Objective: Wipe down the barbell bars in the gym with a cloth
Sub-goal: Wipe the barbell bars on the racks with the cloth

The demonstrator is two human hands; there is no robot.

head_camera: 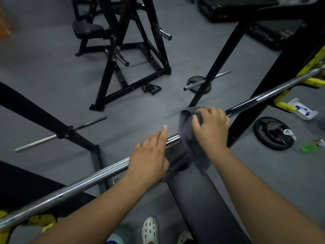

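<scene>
Rack: black steel bench-press frame (290,55) with yellow hooks, its upright just beyond the right hand; it cradles the bar at working height, so nothing needs lifting.
Bench: black padded bench (202,199), directly under both forearms.
Bar: long chrome steel barbell bar (98,173), running under both hands from lower left to upper right; knurled stretch on the left hand's outer side, smooth stretch between the hands.
Plate: black round weight plate (272,132) flat on the grey floor, beyond and to the outside of the right hand, well apart from it.
Right hand (211,127): fingers curled round the cloth and bar together. This is the wiping grip.
Left hand (149,155): lies flat on the bar, fingers straight along it, holding nothing. Likely steadying the bar against rolling.
Cloth: dark grey soft cloth (186,134), wrapped over the bar beneath the right hand, loose tail hanging toward the bench; wrapping probably lets it clean all round in one pass.
Progress: one bar in hand; how much is done, cannot tell.
</scene>
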